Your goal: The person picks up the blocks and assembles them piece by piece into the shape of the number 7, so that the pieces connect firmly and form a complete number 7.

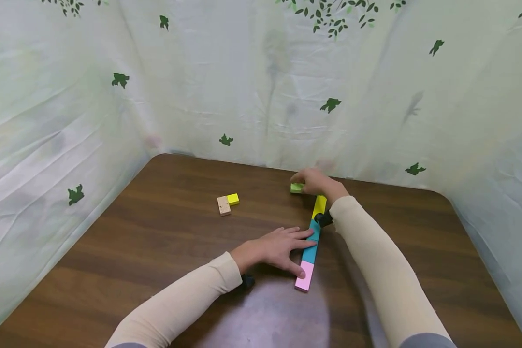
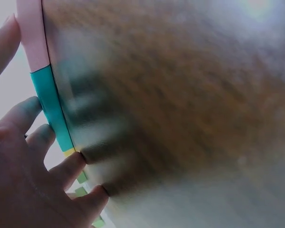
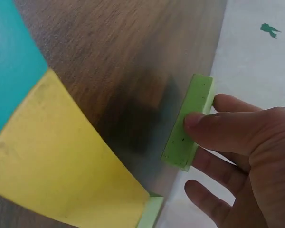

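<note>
A straight row of blocks lies on the table: a pink block nearest, then blue, then a yellow block at the far end. My left hand rests along the row's left side, fingers spread, thumb on the pink block and fingertips against the blue part. Past the yellow end, my right hand pinches a green block between thumb and fingers. In the right wrist view a second green piece touches the yellow block's end; the head view hides it behind my right hand.
A natural wood block and a small yellow block lie together left of the row. The brown table ends at the back against a pale curtain printed with leaves and birds.
</note>
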A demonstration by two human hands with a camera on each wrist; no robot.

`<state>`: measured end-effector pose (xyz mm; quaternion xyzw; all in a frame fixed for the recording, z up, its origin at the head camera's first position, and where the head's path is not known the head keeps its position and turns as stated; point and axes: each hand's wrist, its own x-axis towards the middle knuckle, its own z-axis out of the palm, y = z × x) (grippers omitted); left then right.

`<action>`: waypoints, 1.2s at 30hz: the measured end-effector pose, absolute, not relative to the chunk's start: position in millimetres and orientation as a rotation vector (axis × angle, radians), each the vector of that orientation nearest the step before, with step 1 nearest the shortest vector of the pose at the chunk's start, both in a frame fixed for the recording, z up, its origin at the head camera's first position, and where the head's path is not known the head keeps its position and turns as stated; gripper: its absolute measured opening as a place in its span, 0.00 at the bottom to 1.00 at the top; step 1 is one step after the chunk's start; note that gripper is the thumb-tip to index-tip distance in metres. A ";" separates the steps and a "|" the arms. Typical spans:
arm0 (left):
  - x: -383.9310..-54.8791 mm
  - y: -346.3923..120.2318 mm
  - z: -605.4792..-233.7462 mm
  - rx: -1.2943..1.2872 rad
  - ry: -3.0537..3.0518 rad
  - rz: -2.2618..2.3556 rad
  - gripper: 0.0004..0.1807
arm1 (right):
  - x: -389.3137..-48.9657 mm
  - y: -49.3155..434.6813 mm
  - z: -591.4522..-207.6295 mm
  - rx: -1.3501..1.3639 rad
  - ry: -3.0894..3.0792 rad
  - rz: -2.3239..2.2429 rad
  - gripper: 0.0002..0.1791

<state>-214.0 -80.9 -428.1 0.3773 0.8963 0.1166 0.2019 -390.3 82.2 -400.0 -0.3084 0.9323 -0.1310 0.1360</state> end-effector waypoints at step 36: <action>-214.3 -80.8 -426.6 1.042 2.470 0.333 0.45 | -397.3 119.9 -420.0 -0.654 2.604 -0.713 0.19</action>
